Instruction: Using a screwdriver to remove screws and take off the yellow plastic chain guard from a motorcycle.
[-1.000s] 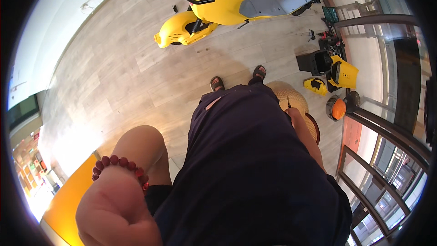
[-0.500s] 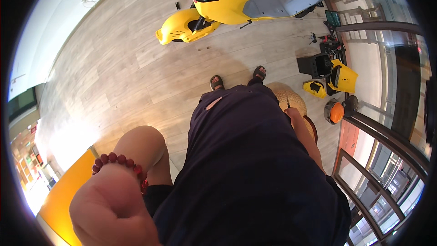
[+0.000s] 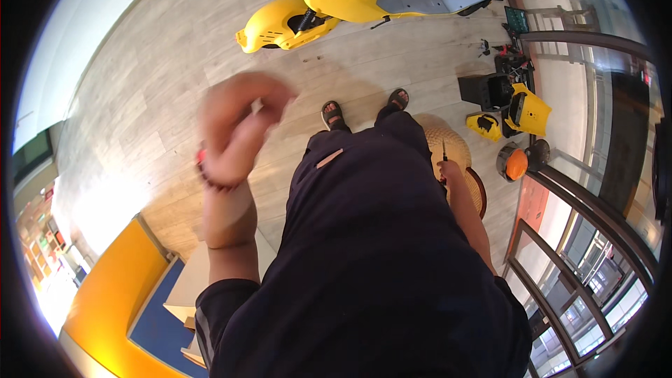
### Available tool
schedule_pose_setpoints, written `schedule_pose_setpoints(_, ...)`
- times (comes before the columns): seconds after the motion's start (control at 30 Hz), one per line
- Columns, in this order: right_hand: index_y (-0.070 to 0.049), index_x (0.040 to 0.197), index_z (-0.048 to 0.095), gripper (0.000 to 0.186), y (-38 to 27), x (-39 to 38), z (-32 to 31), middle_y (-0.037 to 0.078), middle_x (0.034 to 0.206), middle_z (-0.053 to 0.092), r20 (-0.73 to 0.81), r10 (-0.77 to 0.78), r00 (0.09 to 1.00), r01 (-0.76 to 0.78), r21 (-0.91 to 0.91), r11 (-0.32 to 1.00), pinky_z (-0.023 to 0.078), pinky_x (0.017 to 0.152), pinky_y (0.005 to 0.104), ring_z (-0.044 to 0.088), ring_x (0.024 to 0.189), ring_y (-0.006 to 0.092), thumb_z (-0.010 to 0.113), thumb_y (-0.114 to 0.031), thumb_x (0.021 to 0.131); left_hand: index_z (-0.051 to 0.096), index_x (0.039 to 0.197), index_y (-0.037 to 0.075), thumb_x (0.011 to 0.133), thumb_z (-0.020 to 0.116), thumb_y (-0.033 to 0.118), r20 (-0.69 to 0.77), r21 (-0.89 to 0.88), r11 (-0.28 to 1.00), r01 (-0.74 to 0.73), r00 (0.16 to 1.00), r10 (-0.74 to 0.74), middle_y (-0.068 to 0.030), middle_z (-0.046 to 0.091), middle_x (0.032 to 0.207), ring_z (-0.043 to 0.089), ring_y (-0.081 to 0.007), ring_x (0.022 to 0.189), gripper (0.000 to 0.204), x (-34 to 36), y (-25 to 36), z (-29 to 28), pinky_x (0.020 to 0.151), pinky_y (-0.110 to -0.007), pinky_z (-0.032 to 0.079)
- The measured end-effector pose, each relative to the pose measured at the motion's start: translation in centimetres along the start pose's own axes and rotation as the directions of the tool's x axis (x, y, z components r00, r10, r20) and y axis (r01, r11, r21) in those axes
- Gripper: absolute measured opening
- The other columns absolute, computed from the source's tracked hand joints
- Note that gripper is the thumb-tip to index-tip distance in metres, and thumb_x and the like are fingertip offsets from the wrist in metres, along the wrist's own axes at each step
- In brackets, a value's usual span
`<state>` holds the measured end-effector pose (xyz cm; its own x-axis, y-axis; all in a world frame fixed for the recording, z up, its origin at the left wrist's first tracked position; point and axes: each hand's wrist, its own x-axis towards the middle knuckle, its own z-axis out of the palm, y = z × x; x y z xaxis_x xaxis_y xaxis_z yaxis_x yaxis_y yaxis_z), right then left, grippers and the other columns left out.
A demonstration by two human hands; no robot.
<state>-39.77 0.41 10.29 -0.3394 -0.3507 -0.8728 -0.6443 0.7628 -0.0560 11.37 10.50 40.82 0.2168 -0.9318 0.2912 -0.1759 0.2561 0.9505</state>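
My left hand point(image 3: 241, 126) is raised at the left, over the floor, with a dark red bead bracelet point(image 3: 213, 180) at its wrist. Its fingers curl in toward the thumb, and a small pale gap shows between them. Motion blurs the hand, so whether anything is inside cannot be made out. At my right side, my right hand point(image 3: 451, 170) is closed around a screwdriver point(image 3: 444, 148), whose thin dark shaft points away from me. Behind that hand is a round woven straw-coloured seat point(image 3: 455, 143) with a brown curved edge.
A yellow scooter point(image 3: 350, 0) with a grey footboard stands ahead. To the right lie a black box point(image 3: 483, 92), yellow body panels point(image 3: 526, 110) and an orange round lamp point(image 3: 516, 164), near glass doors point(image 3: 567, 280). A yellow-and-blue panel point(image 3: 112, 287) stands at the near left.
My left hand has swung forward and up from the lower left. My right hand keeps hold of the screwdriver. The view has shifted slightly, with the scooter higher in the picture.
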Motion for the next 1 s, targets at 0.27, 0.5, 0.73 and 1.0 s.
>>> schedule_pose_setpoints(0.27,0.001,0.083,0.056,0.02,7.2,3.8,-0.4,0.008,0.06,0.044,0.14,-0.18,0.974,0.215,-0.297,0.931,0.037,0.051,0.0365,0.043,0.052,0.0182,0.054,-0.018,0.086,0.061,0.092,0.003,0.088,0.047,0.029,0.065,0.593,0.569,0.57,0.67,-0.74,-0.0209,0.063,0.089,0.06,-0.0369,0.086,0.031,-11.9,-22.4,5.3,0.075,-0.043,0.047)
schedule_pose_setpoints(0.5,0.0,0.074,0.055,0.02,4.2,4.3,-3.0,0.008,0.06,0.045,0.146,-0.062,0.987,0.084,-0.147,0.986,0.037,0.049,0.0367,0.042,0.05,0.0187,0.058,-0.018,0.083,0.061,0.098,0.001,0.083,0.047,0.029,-0.048,0.414,0.203,0.888,0.244,-0.969,-0.021,0.064,0.088,0.062,-0.0361,0.084,0.035,-26.0,-26.3,6.2,0.078,-0.043,0.049)
schedule_pose_setpoints(0.73,-0.001,0.082,0.055,0.022,-11.3,0.7,-0.7,0.008,0.062,0.051,0.118,-0.333,0.936,0.353,-0.363,0.863,0.041,0.049,0.0353,0.051,0.052,0.0197,0.057,-0.023,0.08,0.06,0.096,-0.003,0.083,0.047,0.023,-0.121,0.526,-0.015,0.851,0.057,-0.991,-0.014,0.064,0.074,0.063,-0.02,0.058,0.032,-33.1,-25.2,2.4,0.056,-0.032,0.051)
schedule_pose_setpoints(1.0,0.003,0.1,0.06,0.054,-14.0,-4.4,11.2,0.021,0.09,0.064,0.392,-0.5,0.772,0.635,-0.445,0.632,0.048,0.075,0.0396,0.062,0.088,0.0334,0.062,-0.045,0.075,0.064,0.095,0.005,0.084,0.046,0.029,-0.34,0.41,0.116,0.905,0.27,-0.901,-0.02,0.064,0.096,0.06,-0.036,0.095,0.032,-26.6,-25.0,-3.6,0.085,-0.042,0.047)
